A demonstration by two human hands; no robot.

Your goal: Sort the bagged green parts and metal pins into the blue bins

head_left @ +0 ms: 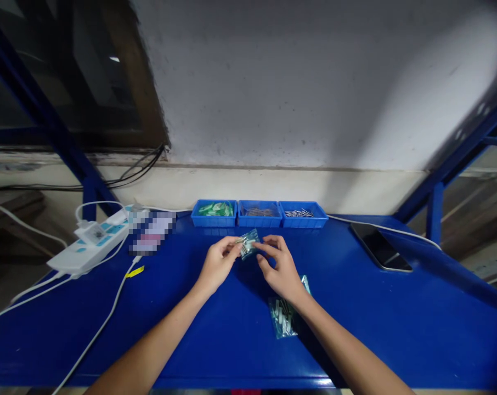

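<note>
A small clear plastic bag with a few small parts inside is held up over the blue table. My left hand pinches its left edge between thumb and fingers. At the bag's right side is my right hand, its fingers apart and the index fingertip at the bag's surface. Under my right wrist lies another clear bag, filled with white and dark slender pieces; my forearm hides part of it.
Three blue bins stand in a row at the back: one with green-and-white packets, a middle bin with thin pieces, and one with metal screws or nails. A black phone lies right. A white power strip with cables lies left.
</note>
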